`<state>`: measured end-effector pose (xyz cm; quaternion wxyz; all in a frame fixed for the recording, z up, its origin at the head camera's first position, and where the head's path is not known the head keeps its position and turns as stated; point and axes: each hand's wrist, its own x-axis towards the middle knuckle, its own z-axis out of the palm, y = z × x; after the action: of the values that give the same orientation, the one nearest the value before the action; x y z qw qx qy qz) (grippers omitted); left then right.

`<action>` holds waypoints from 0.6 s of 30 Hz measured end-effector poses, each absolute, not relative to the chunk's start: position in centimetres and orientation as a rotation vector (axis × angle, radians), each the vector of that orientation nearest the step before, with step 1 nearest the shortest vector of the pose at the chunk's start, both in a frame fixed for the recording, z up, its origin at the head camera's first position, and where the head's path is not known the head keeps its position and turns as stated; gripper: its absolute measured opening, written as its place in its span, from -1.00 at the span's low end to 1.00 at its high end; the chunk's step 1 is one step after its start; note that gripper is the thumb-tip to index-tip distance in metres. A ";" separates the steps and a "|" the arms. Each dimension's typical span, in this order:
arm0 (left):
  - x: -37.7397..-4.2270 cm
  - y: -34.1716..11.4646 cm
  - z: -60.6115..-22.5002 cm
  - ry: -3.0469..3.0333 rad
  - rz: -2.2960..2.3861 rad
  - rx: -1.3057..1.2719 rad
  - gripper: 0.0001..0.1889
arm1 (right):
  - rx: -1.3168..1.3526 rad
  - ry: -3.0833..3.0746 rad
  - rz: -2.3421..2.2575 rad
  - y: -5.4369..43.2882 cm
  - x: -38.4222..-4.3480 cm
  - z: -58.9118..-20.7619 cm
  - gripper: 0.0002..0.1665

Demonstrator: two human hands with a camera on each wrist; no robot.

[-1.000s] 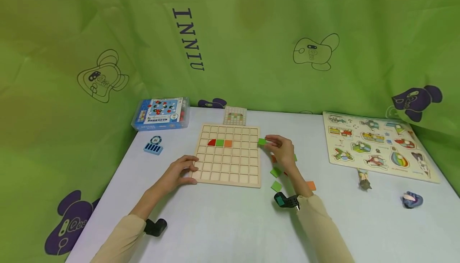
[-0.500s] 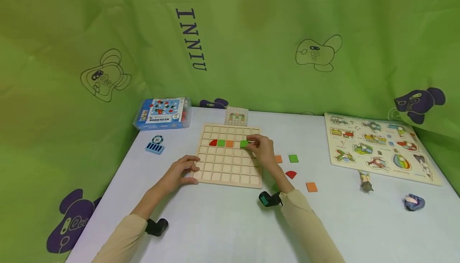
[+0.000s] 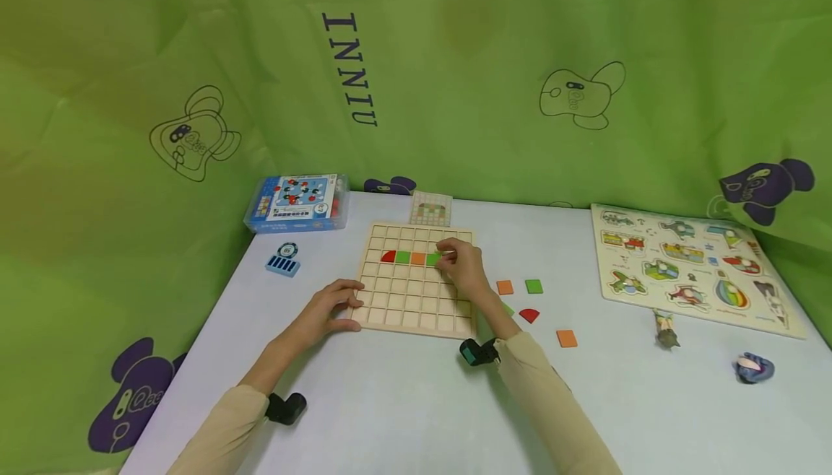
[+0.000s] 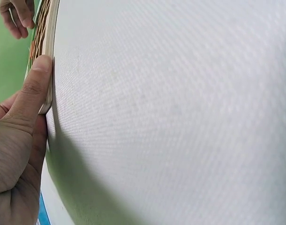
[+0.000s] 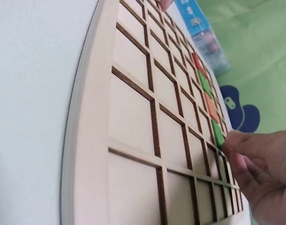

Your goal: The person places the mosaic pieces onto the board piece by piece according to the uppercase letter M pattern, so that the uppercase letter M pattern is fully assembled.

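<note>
A wooden grid board (image 3: 396, 302) lies on the table, divided into square cells. My left hand (image 3: 321, 309) holds its near left corner, the thumb along the front edge in the left wrist view. Between thumb and fingers of my right hand (image 3: 463, 267) is a green square tile (image 5: 217, 133), set at a cell in the upper part of the board. Left of it, in the same row, sit an orange square tile (image 3: 419, 259), a green tile (image 3: 403, 258) and a red quarter-round tile (image 3: 388, 256). The fingers partly cover the pinched tile.
Loose orange (image 3: 505, 287), green (image 3: 534, 286) and red (image 3: 529, 315) tiles lie right of the board. A pattern card (image 3: 431, 209) is behind it. Around stand a boxed set (image 3: 299, 203), a blue toy (image 3: 282, 261), a picture puzzle (image 3: 689, 266) and two small figures (image 3: 754, 367).
My right hand has carried the green tile leftward from beyond the board's right edge to the cell beside the orange tile. The left hand stays at the board's corner.
</note>
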<state>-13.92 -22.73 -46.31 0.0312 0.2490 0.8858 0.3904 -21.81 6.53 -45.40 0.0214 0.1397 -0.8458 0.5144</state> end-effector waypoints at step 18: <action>-14.1 -22.7 -46.4 2.725 1.202 0.756 -0.70 | 0.334 -2.665 1.577 20.7 -16.8 -45.3 -0.64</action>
<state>-14.06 -22.72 -46.42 0.0345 0.2459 0.8864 0.3908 -16.75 20.70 -45.25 0.0137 0.1073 -0.8555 0.5063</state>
